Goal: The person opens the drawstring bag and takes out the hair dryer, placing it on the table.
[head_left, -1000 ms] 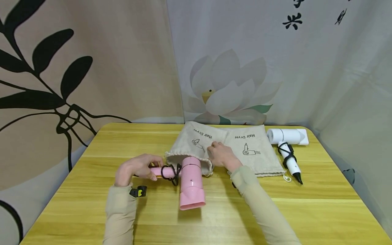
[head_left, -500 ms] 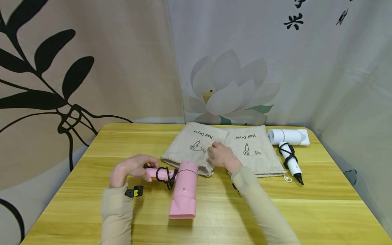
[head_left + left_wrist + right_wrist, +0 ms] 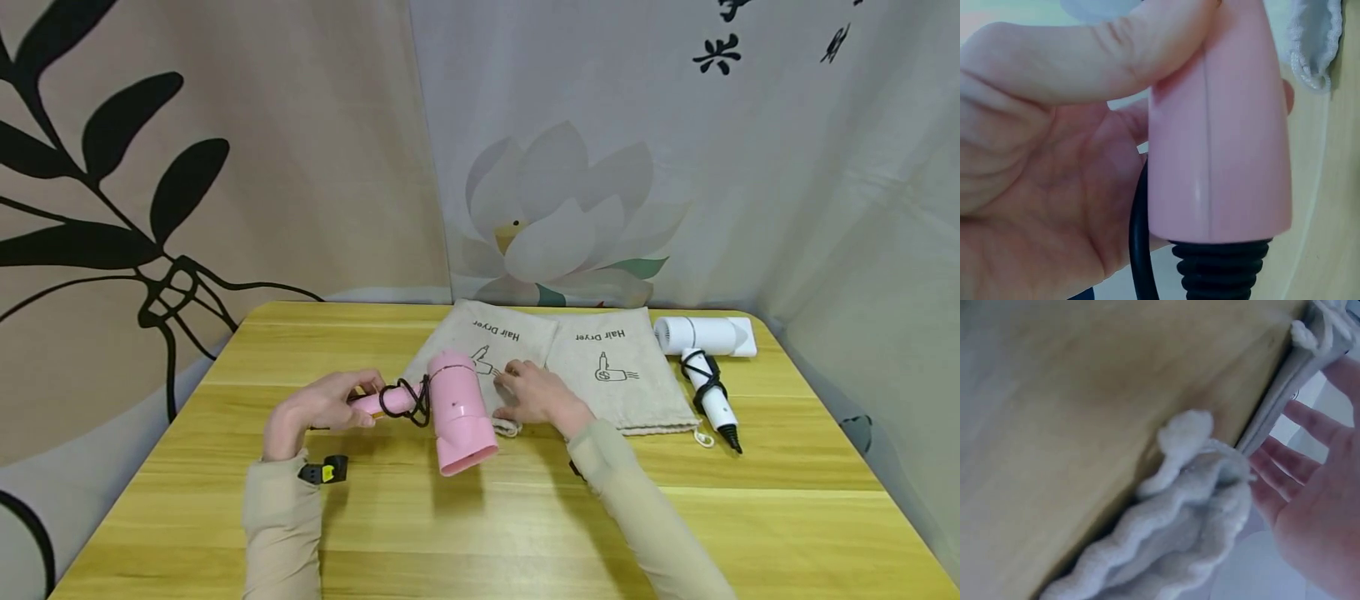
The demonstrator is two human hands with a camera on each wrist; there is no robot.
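Observation:
My left hand (image 3: 322,408) grips the handle end of a pink hair dryer (image 3: 461,412). A black cord (image 3: 397,404) is wound round its handle, and the nozzle points toward me. In the left wrist view the thumb and fingers hold the pink handle (image 3: 1222,150), above its black ribbed cord sleeve (image 3: 1219,265). The dryer hangs over the front of a beige cloth drawstring bag (image 3: 465,329) and hides part of it. My right hand (image 3: 542,396) lies over that bag's right side, its fingers loosely extended. In the right wrist view the bag's gathered mouth (image 3: 1179,531) gapes slightly.
A second flat "Hair Dryer" bag (image 3: 622,358) lies to the right, touching the first. Beyond it, a white hair dryer (image 3: 708,335) with a black cord rests at the table's (image 3: 675,533) right rear corner. A printed curtain (image 3: 360,167) hangs behind.
The pink dryer came out leftward and toward me from the bag's mouth, then rose and turned its nozzle rightward. My right hand's fingers have loosened from the bag's edge.

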